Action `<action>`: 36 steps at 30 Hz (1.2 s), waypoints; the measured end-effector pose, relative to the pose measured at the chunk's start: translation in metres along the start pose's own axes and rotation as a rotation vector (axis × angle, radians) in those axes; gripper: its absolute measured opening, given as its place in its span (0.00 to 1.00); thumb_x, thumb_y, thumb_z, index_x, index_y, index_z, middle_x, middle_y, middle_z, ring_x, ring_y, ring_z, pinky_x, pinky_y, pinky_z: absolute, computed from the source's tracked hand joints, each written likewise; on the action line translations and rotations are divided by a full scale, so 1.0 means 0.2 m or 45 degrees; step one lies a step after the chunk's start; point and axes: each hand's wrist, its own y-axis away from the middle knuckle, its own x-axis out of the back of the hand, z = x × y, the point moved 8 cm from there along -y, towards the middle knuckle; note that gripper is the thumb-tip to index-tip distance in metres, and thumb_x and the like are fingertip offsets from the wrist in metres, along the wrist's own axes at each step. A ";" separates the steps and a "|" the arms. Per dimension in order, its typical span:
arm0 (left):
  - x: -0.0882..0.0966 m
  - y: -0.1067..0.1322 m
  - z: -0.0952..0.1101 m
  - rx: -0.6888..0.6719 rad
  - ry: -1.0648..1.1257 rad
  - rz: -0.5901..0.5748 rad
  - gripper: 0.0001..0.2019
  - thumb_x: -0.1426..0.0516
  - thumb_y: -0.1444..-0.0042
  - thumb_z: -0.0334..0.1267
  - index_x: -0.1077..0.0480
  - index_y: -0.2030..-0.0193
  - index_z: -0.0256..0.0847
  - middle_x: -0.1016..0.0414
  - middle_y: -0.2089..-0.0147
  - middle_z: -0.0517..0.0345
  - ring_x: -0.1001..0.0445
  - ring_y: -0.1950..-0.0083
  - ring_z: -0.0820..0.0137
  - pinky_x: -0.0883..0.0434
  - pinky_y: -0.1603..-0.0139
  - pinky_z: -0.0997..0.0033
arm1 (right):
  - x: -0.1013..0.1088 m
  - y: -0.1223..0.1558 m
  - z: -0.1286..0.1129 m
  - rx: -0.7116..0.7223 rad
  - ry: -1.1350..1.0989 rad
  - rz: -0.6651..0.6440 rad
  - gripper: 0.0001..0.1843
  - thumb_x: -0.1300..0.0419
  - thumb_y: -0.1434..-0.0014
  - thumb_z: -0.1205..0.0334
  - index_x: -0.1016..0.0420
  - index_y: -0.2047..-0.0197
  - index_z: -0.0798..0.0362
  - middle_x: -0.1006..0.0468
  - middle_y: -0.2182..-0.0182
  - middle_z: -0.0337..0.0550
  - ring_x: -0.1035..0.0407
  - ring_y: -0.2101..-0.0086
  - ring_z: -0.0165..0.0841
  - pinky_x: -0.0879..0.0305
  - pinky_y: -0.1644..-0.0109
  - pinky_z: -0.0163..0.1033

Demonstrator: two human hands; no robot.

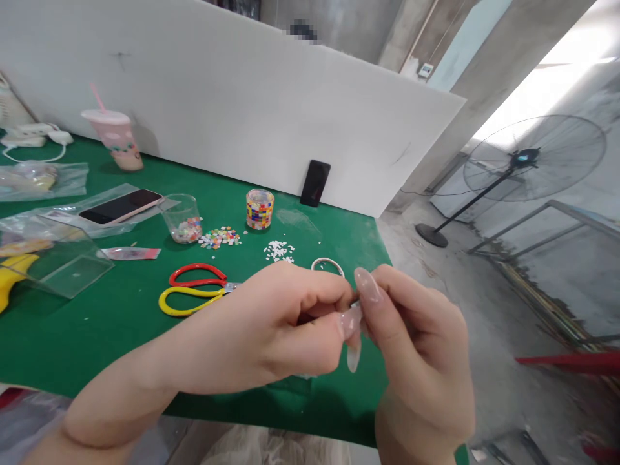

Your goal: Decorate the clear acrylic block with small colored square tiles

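My left hand and my right hand meet above the near right part of the green table, fingertips pinched together. Long, glossy nails show on both. Whatever sits between the fingertips is hidden or too small to make out. Behind my left hand lie scissors with one red and one yellow handle loop, their blades mostly covered. A white ring-shaped item shows partly just beyond my fingers. Farther back are a scatter of small white tiles and a glass cup covered in coloured mosaic tiles.
Loose coloured tiles lie beside a clear plastic cup. Leftward are a phone, a clear plastic box and a pink tumbler. Another phone leans on the white board. A fan stands beyond the table's right edge.
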 end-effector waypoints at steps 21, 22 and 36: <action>-0.01 0.00 0.01 0.057 0.100 -0.091 0.08 0.52 0.40 0.31 0.34 0.69 0.39 0.40 0.77 0.66 0.43 0.77 0.78 0.44 0.80 0.78 | 0.00 0.02 0.00 -0.102 -0.038 0.082 0.20 0.46 0.30 0.62 0.36 0.76 0.52 0.35 0.83 0.29 0.44 0.82 0.20 0.48 0.80 0.29; -0.01 0.00 0.02 0.079 0.128 -0.100 0.08 0.51 0.40 0.32 0.35 0.69 0.39 0.43 0.78 0.67 0.45 0.79 0.78 0.46 0.81 0.77 | 0.00 0.02 0.00 -0.100 -0.036 0.079 0.20 0.46 0.30 0.62 0.37 0.76 0.52 0.35 0.83 0.29 0.44 0.82 0.21 0.48 0.80 0.29; 0.01 -0.02 0.06 0.024 0.064 -0.018 0.09 0.52 0.45 0.25 0.39 0.74 0.39 0.44 0.79 0.69 0.47 0.78 0.81 0.46 0.81 0.82 | 0.01 0.03 0.00 -0.071 0.043 0.038 0.18 0.46 0.31 0.64 0.36 0.75 0.52 0.35 0.83 0.29 0.42 0.82 0.20 0.46 0.79 0.27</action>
